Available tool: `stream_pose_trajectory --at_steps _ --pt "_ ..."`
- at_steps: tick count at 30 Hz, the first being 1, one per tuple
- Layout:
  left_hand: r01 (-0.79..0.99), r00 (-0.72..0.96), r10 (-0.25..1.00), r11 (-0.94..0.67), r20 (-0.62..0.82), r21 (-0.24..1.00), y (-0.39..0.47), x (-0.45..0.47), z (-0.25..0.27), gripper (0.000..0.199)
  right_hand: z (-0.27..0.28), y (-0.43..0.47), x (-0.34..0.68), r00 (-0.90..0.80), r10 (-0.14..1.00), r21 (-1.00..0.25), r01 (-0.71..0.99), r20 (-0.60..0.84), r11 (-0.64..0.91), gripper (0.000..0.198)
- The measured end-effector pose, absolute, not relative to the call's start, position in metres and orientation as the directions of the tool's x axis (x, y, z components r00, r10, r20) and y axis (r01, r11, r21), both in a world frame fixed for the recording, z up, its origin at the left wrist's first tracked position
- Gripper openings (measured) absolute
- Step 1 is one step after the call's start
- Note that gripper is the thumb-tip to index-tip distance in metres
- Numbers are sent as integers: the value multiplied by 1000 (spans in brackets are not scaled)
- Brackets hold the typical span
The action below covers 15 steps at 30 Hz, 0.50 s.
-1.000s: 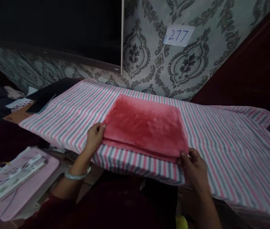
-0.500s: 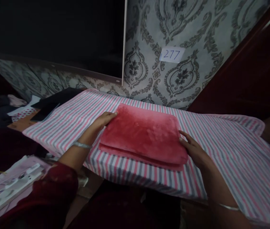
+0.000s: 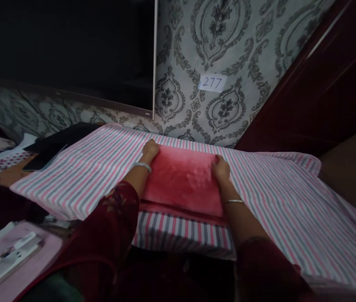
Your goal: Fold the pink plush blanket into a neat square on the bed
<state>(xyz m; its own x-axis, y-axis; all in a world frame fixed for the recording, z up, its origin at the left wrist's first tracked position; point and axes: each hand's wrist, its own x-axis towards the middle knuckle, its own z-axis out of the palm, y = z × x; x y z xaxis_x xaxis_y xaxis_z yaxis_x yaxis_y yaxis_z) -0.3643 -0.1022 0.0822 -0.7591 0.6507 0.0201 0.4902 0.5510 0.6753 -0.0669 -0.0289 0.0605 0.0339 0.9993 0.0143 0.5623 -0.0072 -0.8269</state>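
A folded red plush cloth (image 3: 184, 178) lies flat on a striped pink, grey and white cloth (image 3: 80, 167); its layered edge faces me. At its far left corner, my left hand (image 3: 151, 151) is closed with curled fingers on the fabric. My right hand (image 3: 221, 168) grips the far right corner, thumb and fingers pressed together there. The fingertips of both hands are partly hidden. My right forearm covers part of the plush cloth's right edge.
A large dark screen (image 3: 71, 50) hangs over the left back. Patterned wallpaper carries a paper label (image 3: 213, 83) reading 277. A dark red panel (image 3: 294, 79) slants at the right. Lower left, a white power strip (image 3: 8, 262) lies on a pink surface.
Both hands have moved from the sides of the plush cloth to its far corners and closed on them. The camera view has shifted a little to the right.
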Motion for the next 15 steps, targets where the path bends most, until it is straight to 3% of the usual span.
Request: stream_pose_trajectory --at_steps 6,11,15 --pt "477 -793 593 468 135 744 -118 -371 49 43 13 -36 -50 35 948 -780 578 316 239 52" --pt "423 -803 585 427 112 800 -112 -374 53 33 15 -27 -50 47 955 -799 561 291 216 51" --pt "386 -743 664 331 78 861 -121 -374 71 34 29 -24 -42 -7 973 -836 509 231 202 51"
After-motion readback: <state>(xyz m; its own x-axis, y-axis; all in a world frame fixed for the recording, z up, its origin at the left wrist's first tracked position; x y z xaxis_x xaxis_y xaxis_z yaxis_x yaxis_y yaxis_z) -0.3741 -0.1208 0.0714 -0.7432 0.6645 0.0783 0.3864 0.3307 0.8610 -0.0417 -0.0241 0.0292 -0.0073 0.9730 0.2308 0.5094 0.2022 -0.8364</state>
